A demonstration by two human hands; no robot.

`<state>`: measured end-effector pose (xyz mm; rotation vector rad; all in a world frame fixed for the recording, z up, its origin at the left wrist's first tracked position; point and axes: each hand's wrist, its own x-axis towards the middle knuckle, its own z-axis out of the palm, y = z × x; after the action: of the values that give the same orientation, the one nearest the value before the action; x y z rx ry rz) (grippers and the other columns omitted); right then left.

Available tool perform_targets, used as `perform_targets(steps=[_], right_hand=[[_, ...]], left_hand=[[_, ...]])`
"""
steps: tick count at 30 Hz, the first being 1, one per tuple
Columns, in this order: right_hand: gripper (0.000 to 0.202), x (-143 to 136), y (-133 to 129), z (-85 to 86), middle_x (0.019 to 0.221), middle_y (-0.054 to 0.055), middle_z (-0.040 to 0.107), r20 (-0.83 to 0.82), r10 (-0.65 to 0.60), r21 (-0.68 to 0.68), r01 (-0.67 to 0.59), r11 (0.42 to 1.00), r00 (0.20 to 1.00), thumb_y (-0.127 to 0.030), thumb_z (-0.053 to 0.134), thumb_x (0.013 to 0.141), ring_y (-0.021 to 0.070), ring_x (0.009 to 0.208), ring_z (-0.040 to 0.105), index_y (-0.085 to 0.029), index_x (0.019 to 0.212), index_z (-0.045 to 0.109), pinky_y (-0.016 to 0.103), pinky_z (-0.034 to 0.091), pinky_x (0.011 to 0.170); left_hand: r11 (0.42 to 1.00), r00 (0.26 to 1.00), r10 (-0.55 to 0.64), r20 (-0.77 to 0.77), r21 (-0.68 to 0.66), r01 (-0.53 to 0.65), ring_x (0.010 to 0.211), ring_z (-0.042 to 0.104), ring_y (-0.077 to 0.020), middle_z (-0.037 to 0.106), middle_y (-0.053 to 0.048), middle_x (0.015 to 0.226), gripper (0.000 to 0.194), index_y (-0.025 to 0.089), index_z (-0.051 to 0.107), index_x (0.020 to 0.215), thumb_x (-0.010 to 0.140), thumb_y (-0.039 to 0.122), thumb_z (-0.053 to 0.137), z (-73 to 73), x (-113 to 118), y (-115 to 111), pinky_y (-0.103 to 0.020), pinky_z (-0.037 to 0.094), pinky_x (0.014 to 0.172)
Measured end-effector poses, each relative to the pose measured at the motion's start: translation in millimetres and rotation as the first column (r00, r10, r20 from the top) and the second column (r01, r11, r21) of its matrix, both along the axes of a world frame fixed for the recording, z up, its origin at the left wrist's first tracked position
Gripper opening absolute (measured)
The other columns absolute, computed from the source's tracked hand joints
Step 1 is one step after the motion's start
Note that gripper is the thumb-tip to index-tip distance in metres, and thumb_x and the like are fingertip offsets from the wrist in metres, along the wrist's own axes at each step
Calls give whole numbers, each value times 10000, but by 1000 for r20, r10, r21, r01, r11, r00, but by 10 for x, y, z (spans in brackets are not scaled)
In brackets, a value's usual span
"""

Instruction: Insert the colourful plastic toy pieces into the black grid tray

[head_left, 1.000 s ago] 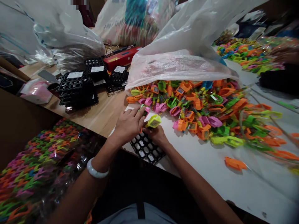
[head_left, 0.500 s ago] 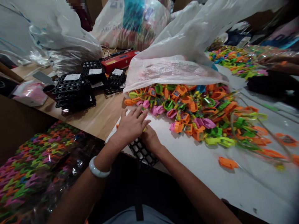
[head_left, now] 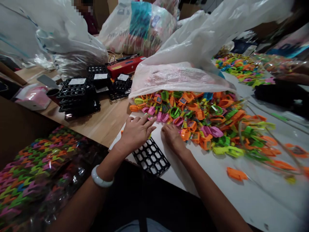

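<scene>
My left hand [head_left: 136, 132] lies over the upper left end of a black plastic grid tray [head_left: 153, 156], fingers stretched out and thumb apart. A bit of yellow shows under the thumb; the rest there is hidden by the hand. Right of the tray, my right hand [head_left: 172, 138] is low over the white tabletop at the edge of a pile of bright plastic pieces [head_left: 193, 112] that look like toy watches. Its fingers are curled, and whatever they hold, if anything, is hidden. Pink pieces [head_left: 163, 117] lie just beyond the fingertips.
A white plastic bag [head_left: 183, 75] covers the back of the pile. Stacked black grid trays [head_left: 74, 95] and a red box [head_left: 126, 65] stand on the wooden table. Many coloured pieces [head_left: 29, 170] fill the lower left. One orange piece [head_left: 236, 174] lies apart at right.
My right hand has moved from the tray, beside my left hand, rightward to the pile's edge, uncovering more of the grid tray. My left hand has stayed nearly in place.
</scene>
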<state>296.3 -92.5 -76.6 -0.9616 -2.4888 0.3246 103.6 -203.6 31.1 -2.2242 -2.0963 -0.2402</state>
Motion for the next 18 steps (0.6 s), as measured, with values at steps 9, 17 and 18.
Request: perform_targets(steps=[9, 17, 18], right_hand=[[318, 173, -325, 152, 919, 99, 627, -35, -292, -16, 291, 956, 956, -501, 542, 959, 219, 774, 612, -209, 841, 586, 303, 434, 625], [208, 176, -123, 32, 662, 25, 610, 12, -462, -413, 425, 806, 887, -395, 643, 830, 210, 626, 619, -240, 762, 521, 307, 443, 575], [218, 175, -154, 45, 652, 5, 602, -50, -454, -535, 360, 764, 890, -408, 655, 805, 197, 590, 609, -241, 783, 517, 303, 450, 554]], left_hand=[[1000, 1000, -4, 29, 8, 4, 1183, 596, -273, 538, -48, 1496, 526, 308, 479, 1472, 1062, 490, 205, -30, -6, 11, -467, 389, 985], [1000, 999, 19, 48, -11, -18, 1212, 576, -266, 512, -39, 1521, 513, 307, 427, 1506, 1064, 450, 211, -25, -17, 13, -461, 383, 987], [1000, 999, 19, 48, -10, -18, 1215, 575, -262, 507, -41, 1526, 517, 296, 413, 1515, 1065, 441, 207, -23, -16, 12, -456, 383, 986]])
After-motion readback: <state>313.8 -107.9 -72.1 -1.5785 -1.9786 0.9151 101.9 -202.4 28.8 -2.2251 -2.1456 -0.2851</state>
